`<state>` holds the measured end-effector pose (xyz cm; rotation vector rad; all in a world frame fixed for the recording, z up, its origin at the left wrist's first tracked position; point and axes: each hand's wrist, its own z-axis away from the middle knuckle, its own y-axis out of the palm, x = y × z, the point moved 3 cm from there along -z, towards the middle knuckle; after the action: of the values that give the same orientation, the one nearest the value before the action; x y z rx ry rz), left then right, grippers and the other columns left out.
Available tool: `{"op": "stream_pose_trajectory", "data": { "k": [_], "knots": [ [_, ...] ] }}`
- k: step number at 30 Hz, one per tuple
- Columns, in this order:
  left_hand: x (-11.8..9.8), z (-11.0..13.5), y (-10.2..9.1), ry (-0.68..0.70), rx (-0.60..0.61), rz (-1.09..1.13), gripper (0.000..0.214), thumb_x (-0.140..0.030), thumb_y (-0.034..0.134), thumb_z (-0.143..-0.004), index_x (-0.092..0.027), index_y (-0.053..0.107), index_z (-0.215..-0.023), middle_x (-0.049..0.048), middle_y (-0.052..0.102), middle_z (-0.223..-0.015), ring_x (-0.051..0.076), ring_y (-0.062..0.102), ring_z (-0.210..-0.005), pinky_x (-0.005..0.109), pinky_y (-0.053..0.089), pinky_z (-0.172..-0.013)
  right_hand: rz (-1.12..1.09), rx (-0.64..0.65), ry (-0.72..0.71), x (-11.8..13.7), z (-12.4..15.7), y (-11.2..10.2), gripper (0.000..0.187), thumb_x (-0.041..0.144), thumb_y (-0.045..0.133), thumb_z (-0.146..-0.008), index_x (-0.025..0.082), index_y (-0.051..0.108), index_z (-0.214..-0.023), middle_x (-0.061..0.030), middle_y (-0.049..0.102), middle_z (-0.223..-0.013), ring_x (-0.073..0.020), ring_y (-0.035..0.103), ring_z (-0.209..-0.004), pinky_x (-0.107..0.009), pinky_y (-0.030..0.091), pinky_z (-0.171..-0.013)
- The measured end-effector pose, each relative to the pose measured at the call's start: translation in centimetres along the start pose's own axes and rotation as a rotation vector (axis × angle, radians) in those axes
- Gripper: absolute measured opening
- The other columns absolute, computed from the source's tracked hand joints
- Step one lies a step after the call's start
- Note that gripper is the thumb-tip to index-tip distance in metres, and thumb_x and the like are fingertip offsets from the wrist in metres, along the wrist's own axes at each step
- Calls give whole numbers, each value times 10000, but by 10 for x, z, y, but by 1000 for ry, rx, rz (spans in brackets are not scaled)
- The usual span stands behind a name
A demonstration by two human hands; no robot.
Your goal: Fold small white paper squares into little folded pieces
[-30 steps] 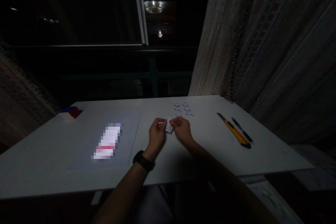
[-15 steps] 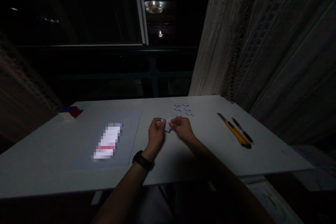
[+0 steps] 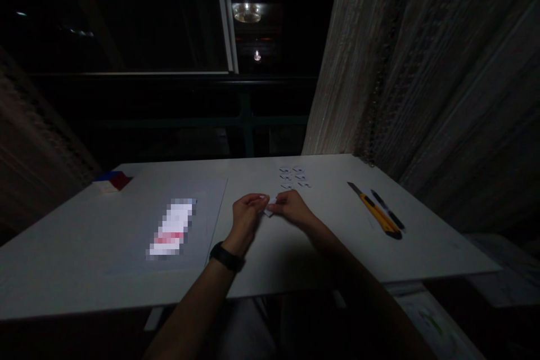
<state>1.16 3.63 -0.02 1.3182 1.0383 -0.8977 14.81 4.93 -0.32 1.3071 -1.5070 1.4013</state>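
Between my two hands is a small piece of white paper [image 3: 269,212], mostly covered by the fingers. My left hand [image 3: 248,215], with a dark band on its wrist, pinches the paper's left side. My right hand [image 3: 292,207] grips the right side with thumb and fingertips. The fingertips of both hands nearly meet over it. Just beyond them, several small paper pieces with dark marks [image 3: 294,177] lie in two columns on the white table [image 3: 253,171].
On the right lie a yellow utility knife [image 3: 374,211] and a black pen [image 3: 387,211]. To the left, a blurred-out lit rectangle [image 3: 172,228] rests on white paper sheets [image 3: 217,202]. A blue, red and white cube [image 3: 112,181] sits at the far left. Curtains [image 3: 337,56] hang beyond.
My left hand has turned and shifted slightly left, its fingers now more over the paper. Less of the paper shows, and the right hand's fingers have moved in closer.
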Motion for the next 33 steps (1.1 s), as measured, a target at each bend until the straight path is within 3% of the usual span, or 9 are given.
{"op": "stream_pose_trajectory", "data": {
  "k": [14, 20, 26, 33],
  "knots": [
    [-2, 2, -1, -23, 12, -4, 243, -213, 785, -454, -106, 678, -644, 86, 673, -659, 162, 601, -605, 273, 457, -582, -150, -25, 116, 3, 1, -3, 317, 354, 715, -503, 133, 520, -386, 62, 374, -344, -43, 297, -367, -208, 205, -381],
    [-2, 0, -1, -12, -3, 57, 260, -219, 787, -467, -109, 677, -676, 81, 677, -711, 160, 610, -659, 272, 465, -638, -312, 46, 59, 8, 3, 4, 298, 356, 757, -473, 128, 609, -595, 23, 563, -517, -86, 488, -465, -215, 362, -468],
    [-3, 1, 0, -7, 30, 20, 285, -258, 796, -471, -109, 670, -680, 75, 668, -682, 155, 602, -630, 274, 459, -624, -150, -31, 5, -1, -1, 3, 316, 377, 754, -477, 130, 557, -473, 36, 515, -428, -68, 420, -414, -201, 295, -416],
    [-3, 3, 4, 4, 104, 4, 278, -277, 782, -519, -125, 688, -731, 60, 671, -712, 140, 592, -651, 250, 442, -628, -162, -101, 52, 0, 1, 0, 290, 345, 751, -470, 138, 550, -439, 47, 468, -382, -61, 368, -376, -208, 258, -400]
  ]
}}
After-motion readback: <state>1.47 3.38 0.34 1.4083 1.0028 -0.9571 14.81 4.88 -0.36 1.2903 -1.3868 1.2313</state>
